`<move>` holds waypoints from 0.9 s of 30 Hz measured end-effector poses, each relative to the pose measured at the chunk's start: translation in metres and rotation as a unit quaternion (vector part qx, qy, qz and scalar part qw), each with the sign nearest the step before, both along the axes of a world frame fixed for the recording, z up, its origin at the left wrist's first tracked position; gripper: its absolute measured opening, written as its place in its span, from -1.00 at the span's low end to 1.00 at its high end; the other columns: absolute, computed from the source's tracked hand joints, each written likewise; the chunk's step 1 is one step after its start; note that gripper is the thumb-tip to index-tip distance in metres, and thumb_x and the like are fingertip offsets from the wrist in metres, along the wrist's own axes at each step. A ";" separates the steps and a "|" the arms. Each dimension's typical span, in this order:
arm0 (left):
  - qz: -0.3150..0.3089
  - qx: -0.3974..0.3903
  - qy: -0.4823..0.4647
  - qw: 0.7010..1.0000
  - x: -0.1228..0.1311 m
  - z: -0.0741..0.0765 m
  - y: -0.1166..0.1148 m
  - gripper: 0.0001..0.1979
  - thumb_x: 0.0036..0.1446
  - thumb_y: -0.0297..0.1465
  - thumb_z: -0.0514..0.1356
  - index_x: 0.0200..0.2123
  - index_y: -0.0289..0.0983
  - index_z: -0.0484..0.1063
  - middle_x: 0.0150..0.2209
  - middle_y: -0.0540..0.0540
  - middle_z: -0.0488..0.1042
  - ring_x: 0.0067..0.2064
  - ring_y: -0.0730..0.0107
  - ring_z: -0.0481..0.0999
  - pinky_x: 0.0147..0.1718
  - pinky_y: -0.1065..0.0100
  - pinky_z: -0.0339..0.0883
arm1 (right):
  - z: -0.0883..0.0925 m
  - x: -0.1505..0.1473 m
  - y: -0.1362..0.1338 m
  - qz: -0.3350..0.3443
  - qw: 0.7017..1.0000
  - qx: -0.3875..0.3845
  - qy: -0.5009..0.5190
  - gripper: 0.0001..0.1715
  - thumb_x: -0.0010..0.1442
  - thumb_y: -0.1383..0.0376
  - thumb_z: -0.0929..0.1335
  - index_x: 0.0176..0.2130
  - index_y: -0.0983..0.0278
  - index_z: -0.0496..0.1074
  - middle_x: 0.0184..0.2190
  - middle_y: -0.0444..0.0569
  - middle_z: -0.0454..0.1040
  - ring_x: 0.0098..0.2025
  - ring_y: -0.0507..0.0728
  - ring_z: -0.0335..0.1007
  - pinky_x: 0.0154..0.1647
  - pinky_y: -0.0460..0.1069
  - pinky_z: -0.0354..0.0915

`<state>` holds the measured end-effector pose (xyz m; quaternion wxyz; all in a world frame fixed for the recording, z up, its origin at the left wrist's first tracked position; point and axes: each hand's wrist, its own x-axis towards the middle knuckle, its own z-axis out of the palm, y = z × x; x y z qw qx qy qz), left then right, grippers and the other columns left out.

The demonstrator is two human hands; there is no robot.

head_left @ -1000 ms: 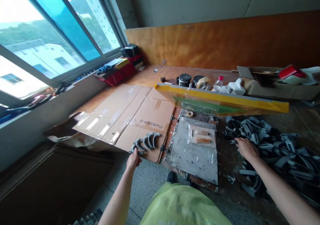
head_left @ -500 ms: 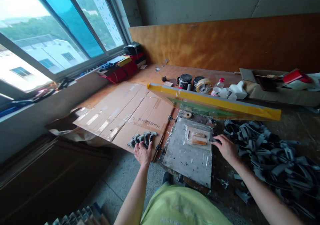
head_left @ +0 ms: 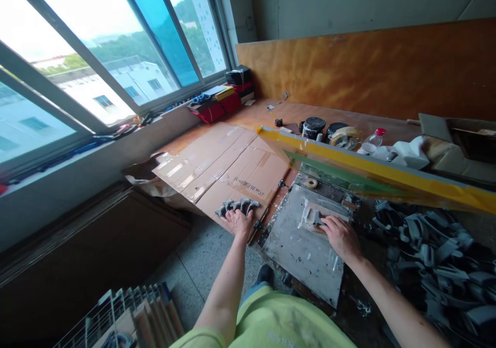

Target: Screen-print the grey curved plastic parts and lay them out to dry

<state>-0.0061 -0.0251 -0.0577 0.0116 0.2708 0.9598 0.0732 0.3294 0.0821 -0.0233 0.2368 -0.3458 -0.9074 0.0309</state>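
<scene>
R hand (head_left: 341,237) has 1 small grey piece (head_left: 318,218) pinched btwn thumb & fingers, held at the clear-wrapped pad (head_left: 308,208) on the metal plate (head_left: 296,265); can't tell if the piece sits on the pad or just above. L hand (head_left: 239,224) is over the near edge of a row of curved grey parts (head_left: 242,203), fingers moderately spread; can't tell if they grip any. Row lies on flattened cardboard (head_left: 217,157), nr its front R corner. Tape roll (head_left: 311,183) sits nr the plate's far end, just below the yellow-edged frame (head_left: 349,157), which slants across the table. Big heap of grey parts (head_left: 437,265) to R of the plate. Behind the frame: 2 black-lidded jars (head_left: 313,127) & a red-capped bottle (head_left: 375,137). Window (head_left: 116,53) at L.
</scene>
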 end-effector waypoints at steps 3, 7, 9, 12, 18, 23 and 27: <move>0.000 0.003 0.004 1.000 -0.001 -0.003 0.009 -0.46 0.07 -0.02 0.11 -0.15 -0.38 0.51 0.06 -0.42 0.43 0.20 -0.17 0.24 0.26 -0.11 -0.22 | 0.001 -0.001 -0.001 -0.001 1.000 0.006 0.005 -0.80 0.32 0.35 0.26 -0.16 0.32 0.47 -0.24 0.05 0.53 -0.18 0.19 0.44 -0.12 0.05 0.31; -0.035 0.012 0.014 0.999 -0.006 -0.003 0.015 -0.49 0.07 -0.04 0.13 -0.15 -0.35 0.53 0.07 -0.36 0.43 0.19 -0.08 0.26 0.29 -0.06 -0.25 | -0.002 -0.001 0.000 0.000 1.000 0.008 0.009 -0.80 0.33 0.34 0.25 -0.15 0.32 0.46 -0.24 0.05 0.53 -0.17 0.19 0.44 -0.11 0.06 0.31; -0.040 0.015 0.019 0.999 -0.009 -0.002 0.018 -0.50 0.08 -0.05 0.13 -0.15 -0.35 0.53 0.06 -0.35 0.44 0.20 -0.08 0.25 0.28 -0.08 -0.23 | -0.003 0.000 0.000 0.001 1.000 0.009 0.010 -0.80 0.34 0.33 0.25 -0.14 0.31 0.45 -0.24 0.05 0.53 -0.16 0.20 0.44 -0.10 0.06 0.31; -0.024 0.020 0.026 0.999 -0.011 -0.003 0.021 -0.50 0.08 -0.05 0.13 -0.14 -0.36 0.52 0.08 -0.38 0.43 0.20 -0.14 0.24 0.24 -0.17 -0.17 | -0.003 0.001 0.000 0.002 1.000 0.007 0.012 -0.79 0.34 0.32 0.24 -0.14 0.31 0.44 -0.23 0.05 0.53 -0.17 0.19 0.45 -0.10 0.07 0.32; -0.027 0.026 0.035 0.999 -0.009 -0.009 0.018 -0.48 0.08 -0.06 0.14 -0.09 -0.36 0.51 0.25 -0.35 0.28 0.27 -0.11 0.15 0.27 -0.17 -0.18 | -0.005 0.000 -0.001 0.000 0.999 0.010 0.034 -0.78 0.35 0.30 0.24 -0.15 0.31 0.45 -0.23 0.07 0.53 -0.17 0.19 0.46 -0.11 0.07 0.33; -0.048 0.036 0.025 0.998 -0.004 -0.014 0.012 -0.46 0.09 -0.05 0.14 -0.03 -0.33 0.48 0.26 -0.34 0.25 0.30 -0.10 0.12 0.31 -0.19 -0.30 | -0.010 0.002 0.000 0.001 0.999 0.014 0.030 -0.77 0.36 0.28 0.23 -0.13 0.30 0.44 -0.21 0.07 0.53 -0.15 0.20 0.46 -0.09 0.08 0.33; -0.017 0.043 0.015 0.999 0.000 -0.018 0.010 -0.47 0.07 -0.05 0.15 -0.02 -0.30 0.47 0.29 -0.31 0.20 0.33 -0.12 0.05 0.30 -0.22 -0.31 | -0.012 0.003 0.001 0.003 1.000 0.018 0.025 -0.76 0.36 0.28 0.22 -0.11 0.30 0.43 -0.20 0.07 0.53 -0.14 0.20 0.46 -0.09 0.09 0.32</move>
